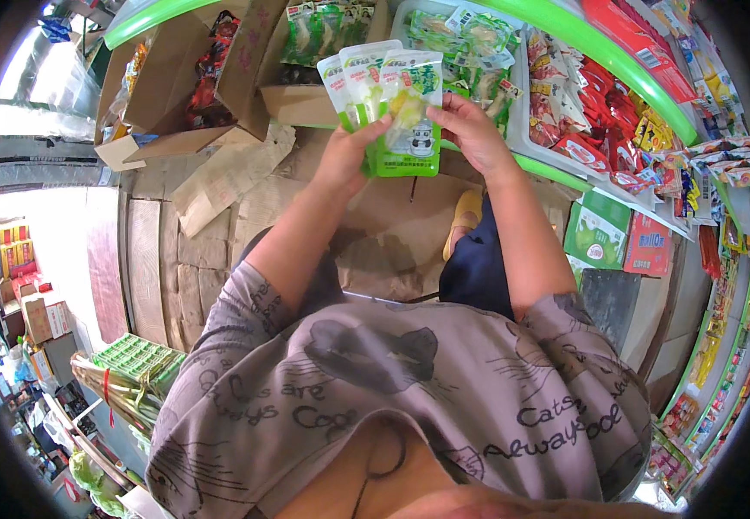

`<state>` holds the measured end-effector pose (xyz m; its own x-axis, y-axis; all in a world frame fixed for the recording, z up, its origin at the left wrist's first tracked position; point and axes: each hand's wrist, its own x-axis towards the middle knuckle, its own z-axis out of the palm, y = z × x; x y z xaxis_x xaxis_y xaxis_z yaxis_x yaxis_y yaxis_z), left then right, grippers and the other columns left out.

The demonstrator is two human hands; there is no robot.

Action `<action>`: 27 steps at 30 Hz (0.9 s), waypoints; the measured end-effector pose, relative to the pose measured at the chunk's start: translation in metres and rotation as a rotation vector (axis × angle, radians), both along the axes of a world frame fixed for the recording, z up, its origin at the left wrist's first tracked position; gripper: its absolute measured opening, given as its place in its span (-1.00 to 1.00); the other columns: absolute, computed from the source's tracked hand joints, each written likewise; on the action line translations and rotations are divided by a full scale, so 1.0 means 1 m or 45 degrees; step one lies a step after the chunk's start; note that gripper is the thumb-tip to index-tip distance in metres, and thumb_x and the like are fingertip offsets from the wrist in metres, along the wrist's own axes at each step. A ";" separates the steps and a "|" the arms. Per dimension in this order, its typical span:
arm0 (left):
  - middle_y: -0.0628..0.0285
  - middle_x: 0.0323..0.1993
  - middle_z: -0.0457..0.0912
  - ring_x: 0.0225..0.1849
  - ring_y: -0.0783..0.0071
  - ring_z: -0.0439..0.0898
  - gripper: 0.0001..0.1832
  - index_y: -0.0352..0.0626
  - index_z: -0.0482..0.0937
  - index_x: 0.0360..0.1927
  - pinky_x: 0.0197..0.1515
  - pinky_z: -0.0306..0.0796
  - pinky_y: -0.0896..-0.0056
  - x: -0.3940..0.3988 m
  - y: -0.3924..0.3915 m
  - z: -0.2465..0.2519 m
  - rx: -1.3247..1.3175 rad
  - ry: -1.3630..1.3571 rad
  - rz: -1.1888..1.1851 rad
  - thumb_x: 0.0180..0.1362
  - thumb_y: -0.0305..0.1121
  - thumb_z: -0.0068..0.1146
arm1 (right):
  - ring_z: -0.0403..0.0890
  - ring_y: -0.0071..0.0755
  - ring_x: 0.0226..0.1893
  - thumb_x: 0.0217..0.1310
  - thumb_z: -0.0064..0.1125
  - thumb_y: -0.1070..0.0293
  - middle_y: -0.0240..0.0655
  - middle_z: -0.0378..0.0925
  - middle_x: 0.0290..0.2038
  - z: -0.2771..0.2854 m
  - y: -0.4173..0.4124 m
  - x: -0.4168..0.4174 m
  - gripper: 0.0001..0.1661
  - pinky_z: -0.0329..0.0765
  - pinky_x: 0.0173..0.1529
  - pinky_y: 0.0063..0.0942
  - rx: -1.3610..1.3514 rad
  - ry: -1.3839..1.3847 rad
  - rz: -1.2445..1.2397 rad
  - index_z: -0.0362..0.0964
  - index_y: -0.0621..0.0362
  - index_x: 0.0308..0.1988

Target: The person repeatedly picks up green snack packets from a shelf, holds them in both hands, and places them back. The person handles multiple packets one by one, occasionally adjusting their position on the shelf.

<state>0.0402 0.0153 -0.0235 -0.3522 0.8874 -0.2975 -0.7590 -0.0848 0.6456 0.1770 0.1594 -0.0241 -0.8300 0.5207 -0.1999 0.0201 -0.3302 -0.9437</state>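
Several green-and-white snack pouches [408,117] are fanned out in front of me, printed with a panda and pale food pieces. My left hand [352,146] grips their lower left part, thumb on top. My right hand [465,126] pinches the right edge of the front pouch between thumb and fingers. Just beyond the hands stand an open cardboard box [303,107] holding green packets [329,29] and a white plastic tray [522,117] with more green packets [488,39]. The fingers behind the pouches are partly hidden.
Another cardboard box [167,84] with dark red packets [214,78] stands at the upper left. To the right, a tray holds red packets [598,94] behind a green shelf edge [634,58]. Flattened cardboard [235,178] covers the floor. Green and red cartons [598,230] stand lower right.
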 end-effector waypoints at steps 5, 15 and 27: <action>0.21 -0.08 0.50 -0.08 0.36 0.50 -0.56 -0.22 0.34 0.05 -0.04 0.41 0.26 0.000 0.001 -0.001 0.001 0.082 0.014 0.06 -0.46 0.13 | 0.45 -0.63 -0.19 0.11 0.16 0.28 -0.44 0.50 -0.18 0.005 -0.006 -0.002 -0.63 0.36 -0.05 -0.59 0.093 0.029 0.023 0.39 0.19 -0.08; 0.17 -0.04 0.46 -0.03 0.29 0.48 -0.59 -0.24 0.29 0.09 0.01 0.39 0.24 -0.005 0.000 -0.004 -0.056 -0.111 0.066 0.15 -0.41 -0.02 | 0.43 -0.54 -0.13 0.16 0.06 0.32 -0.40 0.46 -0.14 -0.005 0.002 0.000 -0.61 0.32 0.00 -0.56 -0.074 0.123 -0.306 0.33 0.25 -0.02; 0.17 -0.06 0.47 -0.07 0.30 0.50 -0.64 -0.22 0.30 0.05 -0.05 0.44 0.20 0.000 0.001 0.002 0.019 0.035 0.088 0.17 -0.44 -0.02 | 0.48 -0.47 -0.09 0.16 0.08 0.30 -0.36 0.46 -0.06 0.005 0.002 0.000 -0.60 0.40 0.01 -0.46 -0.345 0.266 -0.124 0.32 0.20 -0.01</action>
<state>0.0404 0.0165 -0.0211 -0.4207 0.8649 -0.2737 -0.7328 -0.1461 0.6646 0.1771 0.1610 -0.0190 -0.8168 0.5504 -0.1731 -0.2076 -0.5603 -0.8019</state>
